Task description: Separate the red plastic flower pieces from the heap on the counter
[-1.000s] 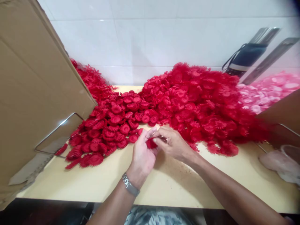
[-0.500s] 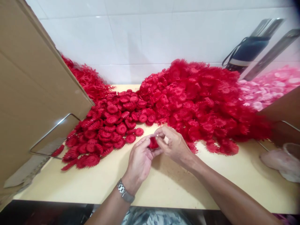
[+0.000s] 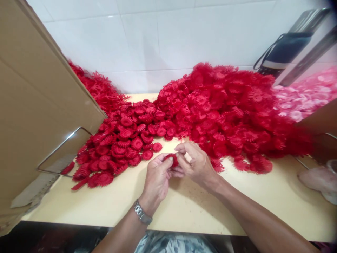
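Observation:
Between my hands is a small red fringed flower piece (image 3: pixel 174 161), partly hidden by fingers. My left hand (image 3: pixel 156 175), with a metal watch at its wrist, is closed on the piece, thumb on top. My right hand (image 3: pixel 197 163) pinches thumb and forefinger together at its right edge. Just left of my hands lies a pile of curled red flower pieces (image 3: pixel 123 140). A larger heap of looser, flatter red flower pieces (image 3: pixel 218 112) rises behind and to the right.
On the left a cardboard panel (image 3: pixel 47 80) stands beside a bent wire stand (image 3: pixel 58 149). More red cut pieces (image 3: pixel 102 88) lie behind it. To the right are a dark blue bottle (image 3: pixel 288 51), pink flower pieces (image 3: pixel 302 102) and a plastic bag (image 3: pixel 313 177). A tiled wall (image 3: pixel 137 42) closes the back.
My left thumb has come down over the red flower piece, which now shows flatter between my hands. My right hand keeps its pinch near the edge. The view has shifted slightly.

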`<state>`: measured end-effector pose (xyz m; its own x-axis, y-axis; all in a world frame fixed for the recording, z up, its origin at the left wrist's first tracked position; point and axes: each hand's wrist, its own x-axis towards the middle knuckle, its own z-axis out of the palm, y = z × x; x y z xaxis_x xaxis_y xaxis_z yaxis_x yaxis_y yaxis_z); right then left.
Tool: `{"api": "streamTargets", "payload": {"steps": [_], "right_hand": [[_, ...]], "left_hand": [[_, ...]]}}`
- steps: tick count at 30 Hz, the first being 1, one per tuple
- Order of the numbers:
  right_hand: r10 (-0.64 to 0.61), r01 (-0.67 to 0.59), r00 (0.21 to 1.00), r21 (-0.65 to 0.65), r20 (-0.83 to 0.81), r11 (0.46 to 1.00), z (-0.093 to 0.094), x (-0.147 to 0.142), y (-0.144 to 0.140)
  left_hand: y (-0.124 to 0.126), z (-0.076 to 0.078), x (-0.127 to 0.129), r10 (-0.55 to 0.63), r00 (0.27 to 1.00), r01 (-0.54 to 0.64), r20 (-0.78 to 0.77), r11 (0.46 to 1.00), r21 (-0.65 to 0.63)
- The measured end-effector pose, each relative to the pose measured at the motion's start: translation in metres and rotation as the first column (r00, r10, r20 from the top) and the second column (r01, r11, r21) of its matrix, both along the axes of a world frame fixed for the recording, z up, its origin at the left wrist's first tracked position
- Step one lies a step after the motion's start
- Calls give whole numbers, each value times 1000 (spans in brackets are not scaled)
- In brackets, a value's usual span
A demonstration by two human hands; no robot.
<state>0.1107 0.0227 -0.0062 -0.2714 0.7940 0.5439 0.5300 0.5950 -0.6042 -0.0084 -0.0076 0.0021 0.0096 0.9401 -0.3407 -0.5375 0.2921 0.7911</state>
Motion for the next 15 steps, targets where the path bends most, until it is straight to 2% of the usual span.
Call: {"api": "streamTargets", "payload": {"steps": [6, 8, 12, 15], "right_hand": [[65, -92, 992, -267, -108, 959, 9, 1, -2], [87, -122, 988, -290, -131, 949, 11, 1, -3], [106, -145, 981, -254, -163, 956, 12, 3, -3], [190, -243, 961, -283, -203, 928, 12, 4, -2]], "left_hand": [[-2, 1, -3, -18, 985, 26, -172, 999, 45], [-2, 0, -4, -31, 975, 40, -219, 998, 38], [-2, -1, -8, -5, 948, 10, -317, 1000, 14], [0, 0, -10, 23, 933, -10, -360, 999, 38]]}}
